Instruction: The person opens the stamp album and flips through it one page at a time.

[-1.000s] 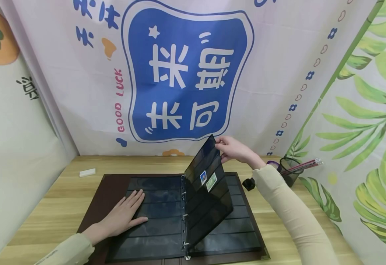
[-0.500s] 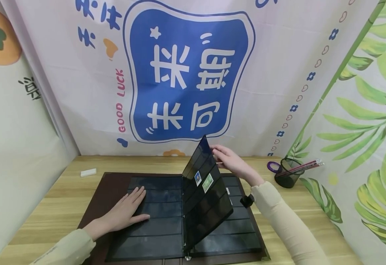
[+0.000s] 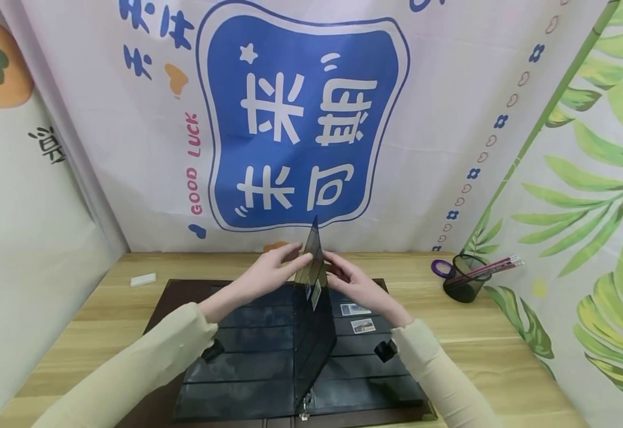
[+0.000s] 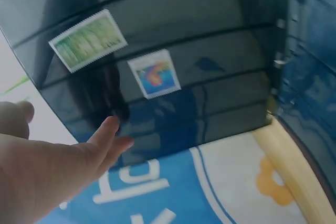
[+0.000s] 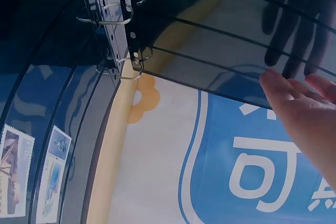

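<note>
A stamp album [image 3: 156, 315] with a brown cover lies spread on the table, its black page [image 3: 314, 339] standing nearly upright from the ring spine. My left hand [image 3: 266, 276] is at the page's left face, fingers extended at its upper outer part. On the other face, my right hand [image 3: 359, 288] has its fingertips right at the page, mirrored in its gloss in the right wrist view. A green stamp [image 4: 88, 40] and a colourful stamp [image 4: 155, 74] sit in the upright page's strips. Two more stamps, one a landscape stamp [image 3: 363, 326], show on the right-hand page below.
A white eraser-like block [image 3: 142, 279] lies at the back left of the wooden table [image 3: 483, 362]. At the back right stand a black mesh pen cup [image 3: 463, 288] with pencils and a purple tape roll [image 3: 442, 268]. A printed cloth [image 3: 429, 148] hangs behind.
The page has swung left to nearly upright, uncovering stamps on the page beneath. My left hand has left the left page and come up to it; my right hand has moved left with it.
</note>
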`<action>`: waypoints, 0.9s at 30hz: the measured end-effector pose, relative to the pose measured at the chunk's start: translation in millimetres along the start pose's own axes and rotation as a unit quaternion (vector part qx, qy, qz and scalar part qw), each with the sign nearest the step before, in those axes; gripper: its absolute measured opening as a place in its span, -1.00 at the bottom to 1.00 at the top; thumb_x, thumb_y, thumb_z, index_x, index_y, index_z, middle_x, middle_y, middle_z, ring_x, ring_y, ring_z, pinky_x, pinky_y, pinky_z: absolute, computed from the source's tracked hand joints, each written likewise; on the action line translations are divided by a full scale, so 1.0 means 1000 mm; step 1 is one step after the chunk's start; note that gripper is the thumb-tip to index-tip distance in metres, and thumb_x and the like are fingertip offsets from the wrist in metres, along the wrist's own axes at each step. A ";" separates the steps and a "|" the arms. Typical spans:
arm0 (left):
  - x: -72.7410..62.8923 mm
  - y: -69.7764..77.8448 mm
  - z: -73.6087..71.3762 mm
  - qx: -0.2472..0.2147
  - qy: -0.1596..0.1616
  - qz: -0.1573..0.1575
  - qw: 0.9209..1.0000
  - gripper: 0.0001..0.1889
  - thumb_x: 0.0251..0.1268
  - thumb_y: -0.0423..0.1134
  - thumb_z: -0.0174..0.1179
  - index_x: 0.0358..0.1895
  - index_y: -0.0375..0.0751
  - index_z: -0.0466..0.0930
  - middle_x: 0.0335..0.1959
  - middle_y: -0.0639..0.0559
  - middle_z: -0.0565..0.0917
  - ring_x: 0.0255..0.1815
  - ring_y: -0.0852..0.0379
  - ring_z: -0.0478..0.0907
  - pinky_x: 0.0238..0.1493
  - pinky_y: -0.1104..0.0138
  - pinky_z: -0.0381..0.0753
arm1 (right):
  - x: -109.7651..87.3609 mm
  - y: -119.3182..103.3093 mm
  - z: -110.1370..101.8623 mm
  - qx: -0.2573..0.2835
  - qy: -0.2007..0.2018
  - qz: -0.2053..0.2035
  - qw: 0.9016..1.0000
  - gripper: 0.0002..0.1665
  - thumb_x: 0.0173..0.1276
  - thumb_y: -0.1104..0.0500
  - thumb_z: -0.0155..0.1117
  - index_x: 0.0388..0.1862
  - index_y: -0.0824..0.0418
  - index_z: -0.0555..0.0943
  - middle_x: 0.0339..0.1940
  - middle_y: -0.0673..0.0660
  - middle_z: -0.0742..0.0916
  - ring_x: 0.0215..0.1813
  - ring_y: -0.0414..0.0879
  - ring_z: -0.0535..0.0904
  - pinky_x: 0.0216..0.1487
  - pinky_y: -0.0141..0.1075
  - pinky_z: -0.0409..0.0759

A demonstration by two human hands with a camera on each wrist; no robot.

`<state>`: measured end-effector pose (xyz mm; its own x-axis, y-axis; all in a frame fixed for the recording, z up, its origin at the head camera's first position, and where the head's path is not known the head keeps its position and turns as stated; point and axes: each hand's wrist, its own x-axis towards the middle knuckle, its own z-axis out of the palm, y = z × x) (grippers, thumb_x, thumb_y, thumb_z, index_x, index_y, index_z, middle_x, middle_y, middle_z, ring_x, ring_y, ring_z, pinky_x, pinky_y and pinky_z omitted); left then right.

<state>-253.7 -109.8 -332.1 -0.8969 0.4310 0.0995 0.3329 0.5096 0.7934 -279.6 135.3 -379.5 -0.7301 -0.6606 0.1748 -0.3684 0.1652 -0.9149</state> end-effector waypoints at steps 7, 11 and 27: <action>0.013 0.025 0.006 -0.016 0.016 -0.015 1.000 -0.39 0.50 0.08 0.04 0.41 -0.25 0.29 0.35 -0.26 0.49 0.40 -0.19 0.45 0.30 -0.05 0.54 | 0.006 -0.001 0.007 -0.003 -0.015 0.014 1.000 -0.12 0.55 -0.07 0.08 0.65 0.11 -0.07 0.66 0.19 0.13 0.62 0.18 0.14 0.49 0.09 0.34; 0.009 0.023 0.002 -0.033 0.022 -0.011 0.999 -0.39 0.53 -0.04 0.02 0.49 -0.27 0.18 0.43 -0.29 0.40 0.39 -0.21 0.46 0.26 -0.02 0.58 | 0.006 0.000 0.009 -0.019 -0.014 0.009 1.000 -0.16 0.53 -0.08 0.10 0.64 0.01 0.01 0.66 0.10 0.16 0.63 0.10 0.15 0.53 0.03 0.30; -0.051 -0.030 -0.048 -0.013 0.066 -0.054 0.996 -0.35 0.42 -0.45 -0.19 0.54 -0.52 -0.10 0.50 -0.56 0.11 0.49 -0.49 0.15 0.46 -0.20 0.24 | -0.041 0.066 -0.032 -0.168 0.055 0.061 0.982 -0.17 0.50 -0.04 0.18 0.61 0.16 0.13 0.60 0.22 0.28 0.61 0.18 0.18 0.55 0.12 0.20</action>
<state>-232.2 -182.9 -331.7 -0.9580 0.2726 0.0888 0.2261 0.5280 0.8186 -292.0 196.9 -435.4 -0.8319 -0.5406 0.1256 -0.4289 0.4827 -0.7636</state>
